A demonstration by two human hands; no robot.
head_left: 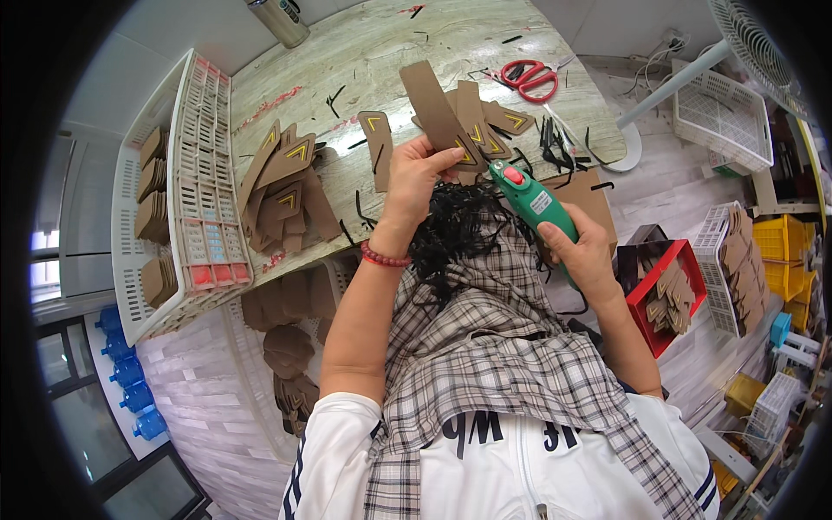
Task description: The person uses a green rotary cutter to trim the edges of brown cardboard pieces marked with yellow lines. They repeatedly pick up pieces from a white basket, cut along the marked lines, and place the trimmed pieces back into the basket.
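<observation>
My left hand (414,180), wearing a red bead bracelet, pinches a brown flat strip (433,102) with a yellow chevron at its near end. Wrapped in my right hand (582,251) is a green handheld power tool (539,204) with a red switch. Its tip is close beside the strip's near end; whether they touch I cannot tell. Just beyond lie more brown strips (471,106) with yellow chevrons, and a single strip (374,139) rests left of my hand. Black scraps (451,232) are heaped on the checked apron (494,325) over my lap.
A pile of brown strips (284,178) is on the table's left, beside a white slatted crate (208,173). Red-handled scissors (530,81) and black trimmings (555,143) lie at the right. A red box (663,295) of pieces stands lower right, below a fan (763,52). A flask (279,22) stands far left.
</observation>
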